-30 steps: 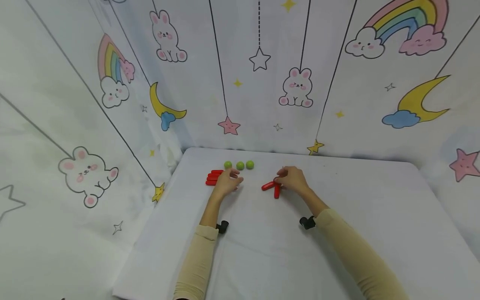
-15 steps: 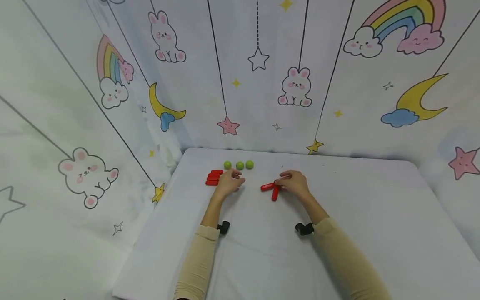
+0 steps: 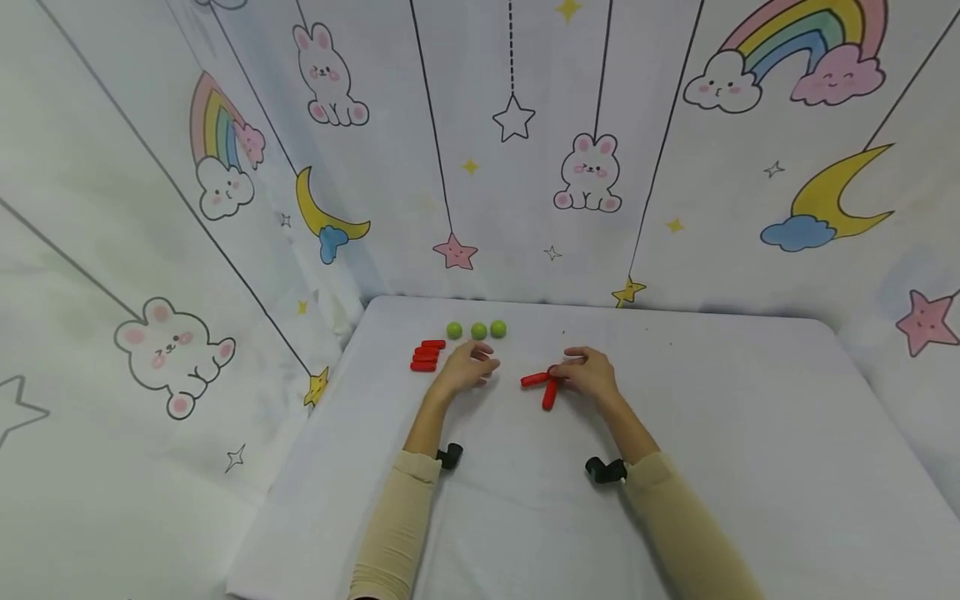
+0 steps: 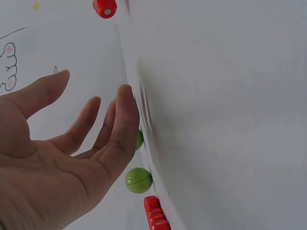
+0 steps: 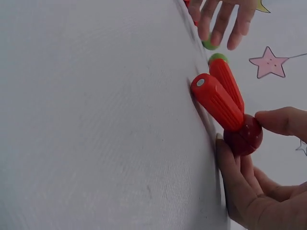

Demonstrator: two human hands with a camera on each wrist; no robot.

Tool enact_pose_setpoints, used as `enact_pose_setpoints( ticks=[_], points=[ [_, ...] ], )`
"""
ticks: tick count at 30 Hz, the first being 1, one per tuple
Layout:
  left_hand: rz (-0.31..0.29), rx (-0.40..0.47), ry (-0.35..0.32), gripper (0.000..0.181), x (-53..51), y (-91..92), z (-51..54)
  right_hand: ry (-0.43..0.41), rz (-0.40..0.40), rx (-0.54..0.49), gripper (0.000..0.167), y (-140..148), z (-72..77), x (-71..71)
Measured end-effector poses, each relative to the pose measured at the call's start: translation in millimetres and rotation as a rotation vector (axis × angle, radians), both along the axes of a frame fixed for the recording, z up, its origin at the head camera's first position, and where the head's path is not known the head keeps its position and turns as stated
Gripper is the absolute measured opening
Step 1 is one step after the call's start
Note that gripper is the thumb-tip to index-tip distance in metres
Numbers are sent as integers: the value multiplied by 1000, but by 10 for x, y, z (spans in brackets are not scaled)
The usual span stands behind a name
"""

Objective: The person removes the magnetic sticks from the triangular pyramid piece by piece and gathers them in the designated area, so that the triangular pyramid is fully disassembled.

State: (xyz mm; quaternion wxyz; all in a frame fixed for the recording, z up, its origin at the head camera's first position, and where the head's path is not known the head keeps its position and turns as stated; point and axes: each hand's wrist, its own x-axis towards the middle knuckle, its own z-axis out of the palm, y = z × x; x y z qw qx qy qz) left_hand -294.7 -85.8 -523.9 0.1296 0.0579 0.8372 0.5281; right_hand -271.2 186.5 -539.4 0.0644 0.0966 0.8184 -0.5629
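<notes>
My right hand [image 3: 592, 373] pinches a dark red ball [image 5: 243, 136] between thumb and fingers, low over the white table. Two ridged red rods meet that ball: one rod [image 3: 534, 380] points left, the other rod [image 3: 550, 395] points toward me. A silvery disc shows on the nearer rod's end in the right wrist view. My left hand [image 3: 467, 368] holds nothing; its fingers are loosely bent, thumb apart. Just left of it lie several red rods [image 3: 424, 356] side by side. Beyond it sit three green balls [image 3: 478, 332] in a row.
A white-covered table [image 3: 712, 433] stretches beneath both arms. Behind it hangs a white curtain [image 3: 397, 167] printed with rabbits, stars, moons and rainbows. Dark wrist cameras, the left camera [image 3: 450, 456] and the right camera [image 3: 604, 471], stick out inward from the forearms.
My right hand has drawn slightly toward me, bringing the dark red ball and its two rods along. My left hand has shifted a little right, away from the row of red rods.
</notes>
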Motion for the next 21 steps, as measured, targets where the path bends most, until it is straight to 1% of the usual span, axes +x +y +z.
enact_pose_setpoints(
  ticks=[5,8,13,18,21],
  points=[
    [-60,64,-42,49,6,31,1,-27,-34,-56,67,-31,6,33],
    [-78,69,-59,50,21,62,12,-38,-48,-86,66,-46,7,59],
    [-94,80,-67,50,38,112,22,-38,-40,-152,63,-67,13,94],
    [-97,143,-70,49,47,145,19,-41,-32,-193,62,-86,17,111],
    [-100,170,-76,51,46,166,-3,-39,-25,-195,62,-105,15,113]
  ],
)
